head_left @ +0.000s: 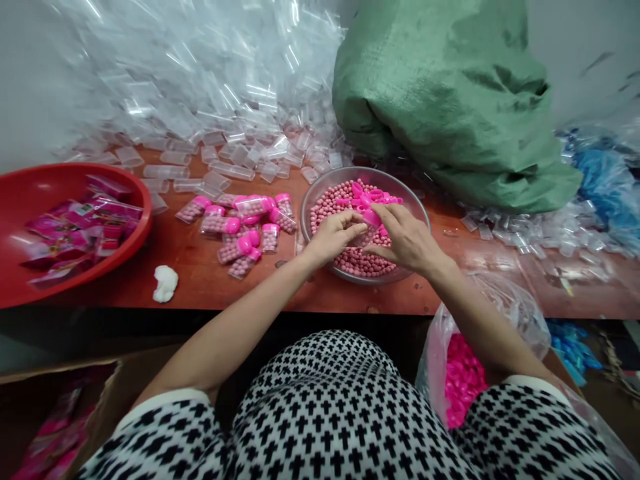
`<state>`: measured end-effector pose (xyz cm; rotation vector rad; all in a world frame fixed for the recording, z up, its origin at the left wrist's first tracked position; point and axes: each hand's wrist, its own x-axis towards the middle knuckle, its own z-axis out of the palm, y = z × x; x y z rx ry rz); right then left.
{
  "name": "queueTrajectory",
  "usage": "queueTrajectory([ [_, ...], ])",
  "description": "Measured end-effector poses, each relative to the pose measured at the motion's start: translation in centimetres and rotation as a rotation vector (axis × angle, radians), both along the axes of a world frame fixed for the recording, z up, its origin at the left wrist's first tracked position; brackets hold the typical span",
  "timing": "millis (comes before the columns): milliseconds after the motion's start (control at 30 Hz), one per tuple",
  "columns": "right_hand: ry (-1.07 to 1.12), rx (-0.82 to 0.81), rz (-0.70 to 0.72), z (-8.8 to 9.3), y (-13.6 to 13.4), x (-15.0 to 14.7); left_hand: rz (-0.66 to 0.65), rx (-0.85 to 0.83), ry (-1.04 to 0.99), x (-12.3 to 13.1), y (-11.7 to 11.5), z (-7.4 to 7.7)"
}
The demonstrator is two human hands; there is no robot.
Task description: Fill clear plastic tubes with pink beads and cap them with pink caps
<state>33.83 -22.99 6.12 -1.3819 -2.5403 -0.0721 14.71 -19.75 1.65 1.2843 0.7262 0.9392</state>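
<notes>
Right over the metal bowl [320, 193] of pink beads [327, 213], the left hand [335, 237] and right hand [407, 240] meet, fingers pinched together on a small clear tube with a pink cap [371, 219]. Filled tubes [240, 223] lie just left of the left hand.

There are 2 hands: the left hand [334, 237] and the right hand [406, 237], meeting over 1 metal bowl [417, 207]. 1 red basin [143, 200] sits at the left, 1 green sack [450, 107] at the back, and 1 white wad [165, 283] near the table edge. About 12 filled tubes [240, 227] lie between basin and bowl, though overlap blurs the count. 1 clear bag [500, 307] of pink caps [463, 380] hangs below. Empty tubes [225, 133] and pink balls [360, 260] are too many to count.
</notes>
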Motion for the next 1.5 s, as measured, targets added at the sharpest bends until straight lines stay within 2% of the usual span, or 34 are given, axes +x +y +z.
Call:
queueTrajectory([
  [167,0.045,0.051,-0.082,-2.2,0.0,-1.8,0.064,-0.002,-0.034,0.2,0.2,-0.4],
  [333,0.063,0.094,-0.106,-3.1,0.6,-2.1,0.082,-0.01,-0.065,0.1,0.1,-0.5],
  [467,0.046,0.07,-0.134,-2.9,0.7,-2.5,0.104,-0.011,-0.072,0.4,0.2,-0.8],
  [600,0.093,0.025,-0.032,-1.5,1.6,-1.8,0.187,-0.034,-0.153,0.0,0.6,-0.2],
  [700,0.192,0.005,-0.031,-0.2,2.9,0.4,0.319,0.042,-0.112,-3.1,1.2,0.7],
  [800,0.189,-0.084,-0.107,0.1,3.8,2.4,0.572,0.246,0.196,-8.6,2.4,0.7],
  [867,0.085,-0.191,-0.126,-0.4,4.1,2.7,0.731,0.403,0.505,-12.4,3.4,-0.3],
  [967,-0.045,-0.288,-0.124,-1.2,4.0,1.3,0.773,0.428,0.657,-16.5,5.1,-2.7],
  [1067,-0.067,-0.272,-0.125,-1.7,4.2,-1.1,0.797,0.4,0.699,-17.9,6.4,-5.0],
  [1167,-0.117,-0.25,-0.129,-2.1,4.9,-2.9,0.857,0.414,0.649,-17.1,6.7,-5.5],
  [1233,-0.141,-0.265,-0.108,-2.6,5.6,-3.5,0.842,0.458,0.606,-15.7,6.1,-4.5],
  [1300,-0.111,-0.312,-0.071,-3.2,6.3,-3.7,0.773,0.493,0.57,-13.8,5.1,-3.0],
  [1400,0.116,-0.447,-0.077,-4.0,7.0,-3.3,0.613,0.495,0.498,-10.6,3.4,-0.7],
  [1500,0.523,-0.612,-0.071,-4.0,6.7,-2.7,0.483,0.465,0.431,-7.4,2.1,0.7],
])
